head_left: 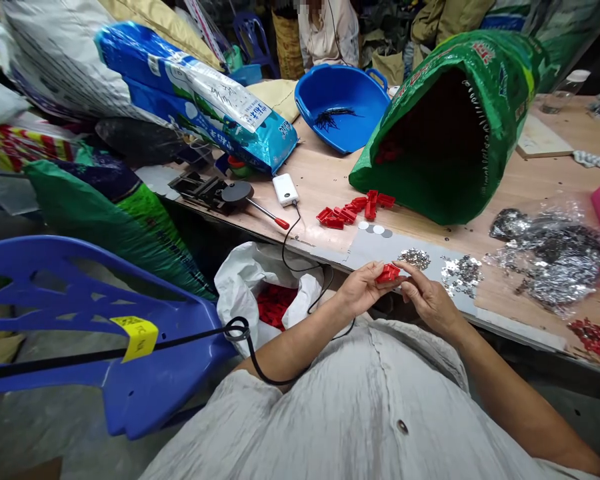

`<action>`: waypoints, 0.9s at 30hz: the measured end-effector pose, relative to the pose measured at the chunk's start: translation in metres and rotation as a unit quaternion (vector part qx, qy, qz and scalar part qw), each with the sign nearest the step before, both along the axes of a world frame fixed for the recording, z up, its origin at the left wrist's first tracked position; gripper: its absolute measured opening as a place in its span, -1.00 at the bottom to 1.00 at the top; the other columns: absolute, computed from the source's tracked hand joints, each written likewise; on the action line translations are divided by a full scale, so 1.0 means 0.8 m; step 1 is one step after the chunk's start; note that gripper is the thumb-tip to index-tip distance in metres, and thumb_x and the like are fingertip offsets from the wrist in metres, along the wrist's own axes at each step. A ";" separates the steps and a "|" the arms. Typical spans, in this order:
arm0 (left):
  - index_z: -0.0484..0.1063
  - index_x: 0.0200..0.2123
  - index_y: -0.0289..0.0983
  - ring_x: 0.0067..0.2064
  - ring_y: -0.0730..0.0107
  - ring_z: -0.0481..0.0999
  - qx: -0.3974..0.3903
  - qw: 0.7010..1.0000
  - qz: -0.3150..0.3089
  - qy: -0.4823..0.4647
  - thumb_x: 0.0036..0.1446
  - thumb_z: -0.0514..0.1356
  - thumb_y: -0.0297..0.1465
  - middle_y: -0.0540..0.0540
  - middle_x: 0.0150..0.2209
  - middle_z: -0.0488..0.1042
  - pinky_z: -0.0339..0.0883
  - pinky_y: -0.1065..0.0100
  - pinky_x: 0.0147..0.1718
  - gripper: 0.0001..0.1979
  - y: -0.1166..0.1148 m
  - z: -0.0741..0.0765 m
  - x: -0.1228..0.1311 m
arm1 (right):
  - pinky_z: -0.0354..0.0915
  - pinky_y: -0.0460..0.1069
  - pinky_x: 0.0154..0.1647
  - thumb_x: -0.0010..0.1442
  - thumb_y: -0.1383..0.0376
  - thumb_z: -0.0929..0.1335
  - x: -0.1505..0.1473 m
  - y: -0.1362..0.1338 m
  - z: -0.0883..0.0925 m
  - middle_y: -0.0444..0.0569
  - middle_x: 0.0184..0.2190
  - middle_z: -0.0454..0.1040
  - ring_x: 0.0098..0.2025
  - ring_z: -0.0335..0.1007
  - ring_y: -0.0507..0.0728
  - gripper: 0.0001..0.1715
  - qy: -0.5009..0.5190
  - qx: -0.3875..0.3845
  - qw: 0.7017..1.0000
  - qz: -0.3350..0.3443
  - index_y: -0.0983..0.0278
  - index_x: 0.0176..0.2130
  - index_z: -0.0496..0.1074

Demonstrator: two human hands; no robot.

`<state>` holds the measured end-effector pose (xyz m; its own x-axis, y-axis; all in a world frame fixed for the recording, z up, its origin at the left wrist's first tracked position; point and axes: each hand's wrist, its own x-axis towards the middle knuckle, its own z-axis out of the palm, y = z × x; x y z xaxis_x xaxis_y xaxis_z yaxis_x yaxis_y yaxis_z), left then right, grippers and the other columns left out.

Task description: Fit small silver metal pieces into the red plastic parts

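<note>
My left hand point(361, 289) is closed on a small red plastic piece point(387, 273) just in front of the table edge. The fingers of my right hand point(429, 301) are bent together, their tips at the right side of that piece; anything pinched between them is too small to make out. Just beyond my hands, a pile of small shiny metal pieces point(414, 258) lies on a grey sheet point(330, 252), with a second pile of metal pieces point(461, 275) to its right. Farther back are several loose red plastic pieces point(336, 217).
A green sack point(430, 193) gapes open on the table, beside a blue basin point(340, 130). A metal hand tool point(237, 193), a white power bank point(285, 190) and bagged metal pieces point(563, 260) also lie there. Red parts fill a white sack point(235, 273) near a blue chair point(170, 373). A person point(330, 33) sits opposite.
</note>
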<state>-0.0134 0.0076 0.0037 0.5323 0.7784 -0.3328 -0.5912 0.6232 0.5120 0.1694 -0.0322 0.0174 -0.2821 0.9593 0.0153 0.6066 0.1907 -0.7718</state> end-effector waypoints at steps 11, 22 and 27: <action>0.45 -0.37 -0.35 -0.22 0.36 0.58 -0.048 0.998 0.022 -0.026 0.13 0.27 -0.40 -0.10 -0.33 0.54 0.33 0.17 0.14 -0.88 -0.019 0.003 0.018 | 0.31 0.06 -0.16 0.37 0.07 0.17 -0.010 -0.005 -0.011 0.00 -0.14 0.57 -0.18 0.51 0.21 -0.61 0.025 0.066 0.994 -0.078 0.12 -0.01 0.45; 0.38 -0.40 -0.34 -0.20 0.25 0.62 0.093 0.982 0.015 0.166 -0.08 0.42 -0.37 -0.11 -0.29 0.58 0.41 0.23 -0.04 -0.72 -0.002 0.011 -0.094 | 0.25 -0.04 -0.38 0.32 0.02 0.23 0.094 0.001 -0.015 -0.12 -0.50 0.41 -0.45 0.34 0.06 -0.58 0.072 0.057 0.969 -0.231 0.22 -0.11 0.48; 0.43 -0.25 -0.27 -0.28 0.43 0.55 0.140 0.921 0.019 0.363 -0.16 0.44 -0.41 -0.03 -0.28 0.55 0.41 0.43 -0.24 -0.63 -0.014 0.016 -0.209 | 0.29 0.00 -0.27 0.22 0.13 0.34 0.136 -0.011 -0.030 -0.06 -0.28 0.56 -0.30 0.45 0.13 -0.77 -0.104 0.060 0.966 -0.229 0.19 -0.22 0.50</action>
